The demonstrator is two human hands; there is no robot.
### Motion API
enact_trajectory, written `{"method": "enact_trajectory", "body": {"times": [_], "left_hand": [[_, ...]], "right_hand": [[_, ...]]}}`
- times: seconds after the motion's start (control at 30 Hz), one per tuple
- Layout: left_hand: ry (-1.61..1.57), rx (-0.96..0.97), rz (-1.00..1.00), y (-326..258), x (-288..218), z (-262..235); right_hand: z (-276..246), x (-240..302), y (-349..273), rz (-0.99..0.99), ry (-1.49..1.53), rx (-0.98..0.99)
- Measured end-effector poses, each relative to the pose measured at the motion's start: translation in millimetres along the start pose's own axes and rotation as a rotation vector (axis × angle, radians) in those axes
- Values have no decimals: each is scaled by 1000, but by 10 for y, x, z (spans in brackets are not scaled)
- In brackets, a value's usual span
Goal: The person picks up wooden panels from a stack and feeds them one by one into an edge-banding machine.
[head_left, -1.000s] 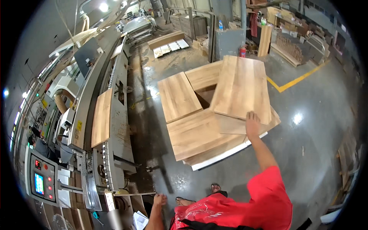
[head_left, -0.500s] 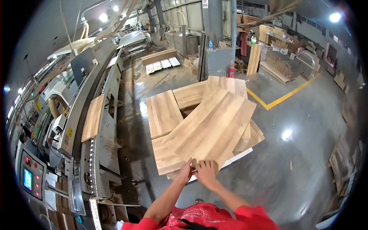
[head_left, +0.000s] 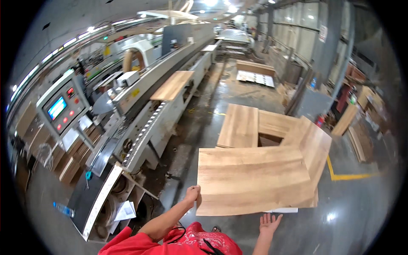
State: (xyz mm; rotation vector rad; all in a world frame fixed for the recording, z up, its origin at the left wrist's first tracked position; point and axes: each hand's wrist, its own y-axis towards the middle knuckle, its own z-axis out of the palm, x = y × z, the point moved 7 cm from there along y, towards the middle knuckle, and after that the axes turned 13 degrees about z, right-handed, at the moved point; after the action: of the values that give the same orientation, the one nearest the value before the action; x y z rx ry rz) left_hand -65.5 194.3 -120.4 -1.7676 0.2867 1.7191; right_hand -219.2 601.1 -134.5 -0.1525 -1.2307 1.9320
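A large wood-grain board (head_left: 250,180) lies crosswise over a pile of similar boards. My left hand (head_left: 193,194) grips its left edge, fingers partly hidden by the panel. Just off the near edge is my right hand (head_left: 270,223), palm up, fingers spread, holding nothing. Behind the gripped board, others show: one at the far left (head_left: 239,123), one at the back (head_left: 278,123) and a slanted one at the right (head_left: 314,146). A white edge (head_left: 284,210) peeks out underneath.
To the left runs a long conveyor machine (head_left: 148,138) carrying another wood-grain board (head_left: 173,85). Its control panel (head_left: 61,108) stands nearer me. A blue-topped bottle (head_left: 63,209) lies at lower left. Beyond the pile are a low stack of panels (head_left: 255,73) and a pillar (head_left: 329,46).
The view has swung left. The top board has turned from diagonal to crosswise. My hands, close together before, are now apart, the left on the side edge and the right off the board.
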Motion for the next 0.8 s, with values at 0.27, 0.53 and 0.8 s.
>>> {"method": "enact_trajectory", "body": {"times": [0.27, 0.53, 0.8], "left_hand": [[601, -599, 182, -677, -341, -2201], [534, -1140, 143, -2122, -336, -3968], [317, -1585, 152, -3288, 352, -4889]], "right_hand": [[844, -1739, -176, 496, -361, 474], [1184, -3580, -237, 848, -781, 266], [1711, -5158, -834, 848, -1347, 259]]}}
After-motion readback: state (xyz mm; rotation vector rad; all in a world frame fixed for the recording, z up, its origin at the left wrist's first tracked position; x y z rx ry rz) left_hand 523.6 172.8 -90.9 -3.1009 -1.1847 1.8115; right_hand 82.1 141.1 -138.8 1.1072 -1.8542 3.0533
